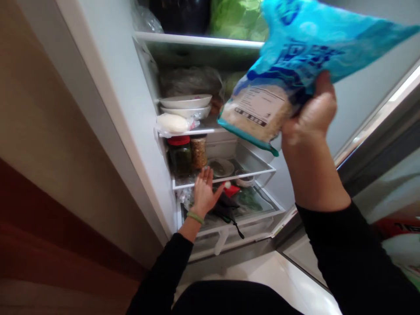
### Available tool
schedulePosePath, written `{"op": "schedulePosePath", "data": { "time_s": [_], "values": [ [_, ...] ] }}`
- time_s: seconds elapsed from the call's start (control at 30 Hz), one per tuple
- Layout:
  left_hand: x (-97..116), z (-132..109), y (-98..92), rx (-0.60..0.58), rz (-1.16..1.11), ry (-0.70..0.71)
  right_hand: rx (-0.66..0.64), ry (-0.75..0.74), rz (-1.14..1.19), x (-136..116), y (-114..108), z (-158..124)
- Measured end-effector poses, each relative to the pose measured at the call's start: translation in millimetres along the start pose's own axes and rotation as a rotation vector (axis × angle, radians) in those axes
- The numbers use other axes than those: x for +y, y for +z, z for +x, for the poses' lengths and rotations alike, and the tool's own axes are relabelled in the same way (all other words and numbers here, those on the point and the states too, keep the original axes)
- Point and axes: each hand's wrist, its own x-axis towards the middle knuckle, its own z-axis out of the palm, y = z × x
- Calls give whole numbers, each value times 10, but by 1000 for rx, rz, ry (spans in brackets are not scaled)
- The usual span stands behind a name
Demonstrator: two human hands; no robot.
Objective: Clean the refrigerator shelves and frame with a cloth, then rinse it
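My right hand [313, 111] grips a blue plastic food bag [305, 52] with a clear lower window, a white label and pale contents. The bag is held up in front of the open fridge, tilted. My left hand [206, 190], a green bangle at its wrist, reaches to the front edge of a lower shelf [243, 173]. Its fingers are stretched out and hold nothing. Just beyond its fingertips stand a red-lidded jar [181, 157] and a jar of light brown bits [198, 151].
Stacked white bowls [187, 103] and a wrapped pale item [175, 123] sit on the middle shelf. Higher up lies a green bagged vegetable [239, 19]. Below is a drawer [243, 232] with a dark pouch [225, 208] above it. The fridge door stands open at right.
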Motion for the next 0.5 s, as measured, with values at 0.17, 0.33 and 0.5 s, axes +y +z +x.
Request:
{"op": "schedulePosePath", "data": {
  "time_s": [0.17, 0.33, 0.5],
  "values": [
    [266, -69, -233, -10, -587, -172, 100, 270, -52, -387, -755, -775],
    [790, -353, -399, -316, -1531, -390, 196, 750, -57, -36, -1206, -1531],
    [825, -189, -377, -368, -1560, -767, -235, 933, -108, 215, -1409, -1511]
  ]
}}
